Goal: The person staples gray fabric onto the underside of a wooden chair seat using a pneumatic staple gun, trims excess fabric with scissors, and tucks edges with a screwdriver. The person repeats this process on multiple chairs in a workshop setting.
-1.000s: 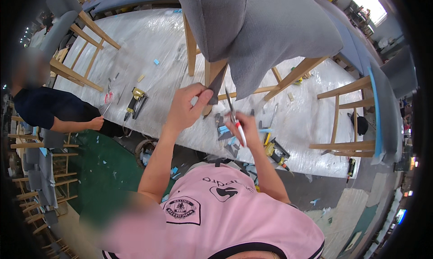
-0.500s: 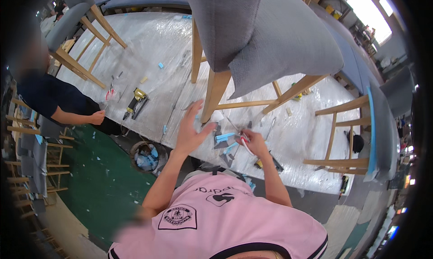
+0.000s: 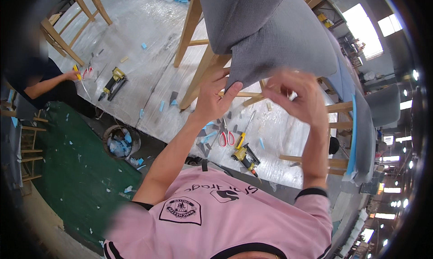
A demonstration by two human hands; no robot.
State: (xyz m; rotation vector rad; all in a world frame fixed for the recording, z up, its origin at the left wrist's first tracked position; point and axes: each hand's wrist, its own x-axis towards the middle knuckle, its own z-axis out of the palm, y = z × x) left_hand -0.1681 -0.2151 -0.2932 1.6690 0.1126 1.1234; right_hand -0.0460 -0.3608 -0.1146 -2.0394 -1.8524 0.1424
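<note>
A grey upholstered chair (image 3: pixel 293 38) with wooden legs stands on the table in front of me, a loose flap of its grey fabric (image 3: pixel 250 60) hanging at the near corner. My left hand (image 3: pixel 211 96) has the flap's lower corner pinched between thumb and fingers. Close by on the right, my right hand (image 3: pixel 297 96) is raised beside the fabric's lower edge, fingers bent and smeared by motion. Below the hands, scissors with red-and-white handles (image 3: pixel 226 138) lie on the table. Next to them are a yellow-handled tool with a thin shaft (image 3: pixel 241 140) and a yellow-and-black staple gun (image 3: pixel 246 159).
Plastic film covers the table (image 3: pixel 149 69), where grey and blue scraps (image 3: pixel 205 146) lie. Another staple gun (image 3: pixel 112 84) lies at left, near a co-worker's hand (image 3: pixel 72 74) with a yellow-handled tool. A scrap bucket (image 3: pixel 121 141) stands below the table edge. Another chair (image 3: pixel 352 132) is at right.
The scissors have left my right hand and lie on the table. Both hands have risen to the chair's fabric, the left taking hold of the flap. The co-worker's hand now has a yellow-handled tool.
</note>
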